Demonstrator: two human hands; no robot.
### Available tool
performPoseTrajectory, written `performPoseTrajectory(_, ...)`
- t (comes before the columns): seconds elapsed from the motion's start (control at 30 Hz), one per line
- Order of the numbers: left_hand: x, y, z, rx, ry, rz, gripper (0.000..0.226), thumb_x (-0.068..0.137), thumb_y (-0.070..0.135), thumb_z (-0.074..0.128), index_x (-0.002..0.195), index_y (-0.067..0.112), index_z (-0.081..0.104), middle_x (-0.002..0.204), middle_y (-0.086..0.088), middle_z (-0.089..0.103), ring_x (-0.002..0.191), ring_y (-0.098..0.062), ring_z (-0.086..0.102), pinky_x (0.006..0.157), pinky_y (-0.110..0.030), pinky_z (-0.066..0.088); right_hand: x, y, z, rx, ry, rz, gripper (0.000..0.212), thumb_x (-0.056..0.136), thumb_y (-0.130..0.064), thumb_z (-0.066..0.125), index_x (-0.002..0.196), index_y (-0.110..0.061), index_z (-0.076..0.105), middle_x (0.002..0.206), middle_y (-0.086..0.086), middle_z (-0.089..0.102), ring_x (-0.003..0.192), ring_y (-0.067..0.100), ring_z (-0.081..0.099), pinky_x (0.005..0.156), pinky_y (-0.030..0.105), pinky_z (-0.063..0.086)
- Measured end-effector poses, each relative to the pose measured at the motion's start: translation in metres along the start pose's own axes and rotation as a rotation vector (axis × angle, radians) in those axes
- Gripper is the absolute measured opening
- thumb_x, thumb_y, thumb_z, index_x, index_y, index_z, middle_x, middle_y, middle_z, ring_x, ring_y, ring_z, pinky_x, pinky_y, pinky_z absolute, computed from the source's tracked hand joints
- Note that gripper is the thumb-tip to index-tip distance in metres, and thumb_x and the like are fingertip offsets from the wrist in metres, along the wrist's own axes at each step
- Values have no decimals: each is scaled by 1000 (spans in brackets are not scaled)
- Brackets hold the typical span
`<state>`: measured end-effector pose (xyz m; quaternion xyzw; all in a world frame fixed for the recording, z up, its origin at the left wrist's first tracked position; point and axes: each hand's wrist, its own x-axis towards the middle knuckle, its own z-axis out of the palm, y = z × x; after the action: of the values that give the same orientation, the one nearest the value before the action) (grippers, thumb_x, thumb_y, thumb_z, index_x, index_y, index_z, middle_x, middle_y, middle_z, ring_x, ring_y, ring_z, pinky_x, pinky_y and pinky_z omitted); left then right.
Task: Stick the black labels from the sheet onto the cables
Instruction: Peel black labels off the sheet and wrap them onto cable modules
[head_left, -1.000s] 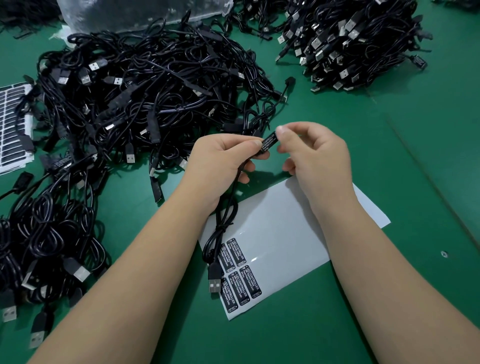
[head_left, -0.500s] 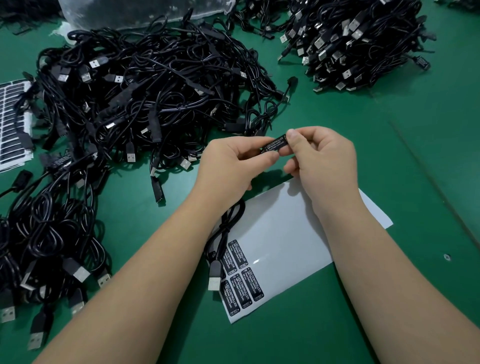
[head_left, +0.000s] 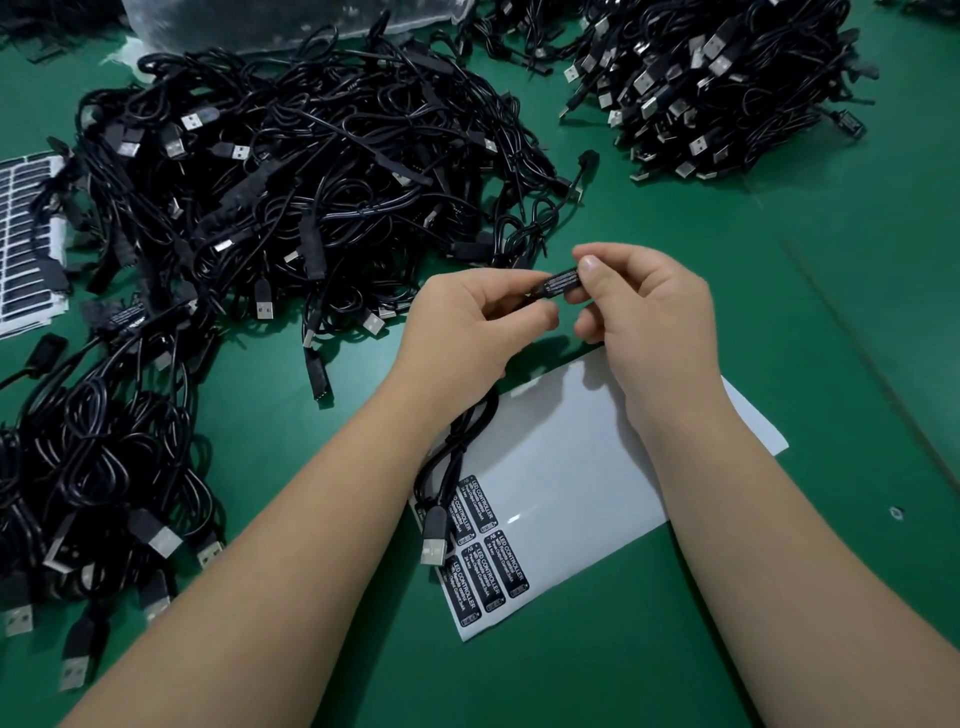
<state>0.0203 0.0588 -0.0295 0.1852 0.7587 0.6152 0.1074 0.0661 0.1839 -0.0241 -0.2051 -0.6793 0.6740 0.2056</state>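
Left hand: pinches the cable.
Right hand: pinches the labelled controller.
Sheet: under cable's plug.
Heaps: cable pile beyond hands; bench green.

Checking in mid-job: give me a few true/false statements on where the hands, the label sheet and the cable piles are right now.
1. Both hands hold the small black controller block of one cable between them. True: the left hand and the right hand pinch it from either side.
2. The label sheet is full of labels. False: only a few black labels remain, at its near left corner.
3. The held cable's USB plug hangs over the sheet's left edge. True.
4. The table is red. False: it is green.
5. The only cable pile lies to the right. False: a big pile lies at left and another pile at far right.
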Motion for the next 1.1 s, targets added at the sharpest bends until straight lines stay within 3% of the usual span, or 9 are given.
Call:
performPoseTrajectory(0.2, 0, 1, -1, -19, 30, -8, 16, 89, 19, 68, 87, 34, 71, 73, 10, 73, 52, 2, 53, 43, -16, 43, 1, 2, -1, -28, 38, -11, 13, 92, -14, 60, 91, -24, 69, 63, -12, 62, 49, 1, 51, 44, 18, 45)
performPoseTrajectory(0.37, 0, -2, -1, -16, 39, 5, 18, 89, 18, 67, 86, 35, 71, 71, 11, 73, 52, 2, 53, 43, -17, 42, 3, 5, 0, -96, 3, -65, 13, 84, -18, 71, 94, -26, 66, 55, -18, 53, 51, 1, 51, 57, 18, 45)
performPoseTrajectory(0.53, 0, -2, -1, 21, 26, 25, 19, 91, 18, 64, 87, 35, 73, 72, 10, 72, 52, 1, 51, 43, -17, 42, 1, 6, 0, -142, -39, -103, 16, 82, -23, 73, 90, -32, 64, 68, -14, 59, 60, 5, 55, 64, 23, 48)
performPoseTrajectory(0.63, 1, -1, -1, 19, 37, 20, 17, 92, 17, 63, 89, 31, 72, 69, 12, 71, 50, 1, 51, 43, -16, 41, 1, 4, 0, -116, -44, -72, 8, 87, -22, 66, 88, -29, 64, 69, -13, 62, 59, 4, 55, 58, 21, 48)
performPoseTrajectory(0.77, 2, 0, -2, -30, 48, -1, 16, 92, 18, 63, 93, 32, 69, 69, 12, 69, 52, 0, 52, 44, -19, 42, 3, -2, 0, 105, -78, 72, 23, 95, -8, 50, 88, -20, 68, 62, -9, 64, 49, 5, 51, 53, 19, 46)
performPoseTrajectory(1.1, 1, 1, -2, -108, 43, 33, 24, 87, 12, 67, 90, 36, 69, 66, 6, 67, 51, -4, 50, 43, -19, 41, -1, -2, 0, 27, -128, 3, 20, 91, -1, 55, 89, -17, 66, 61, -11, 65, 49, 3, 52, 53, 16, 46)
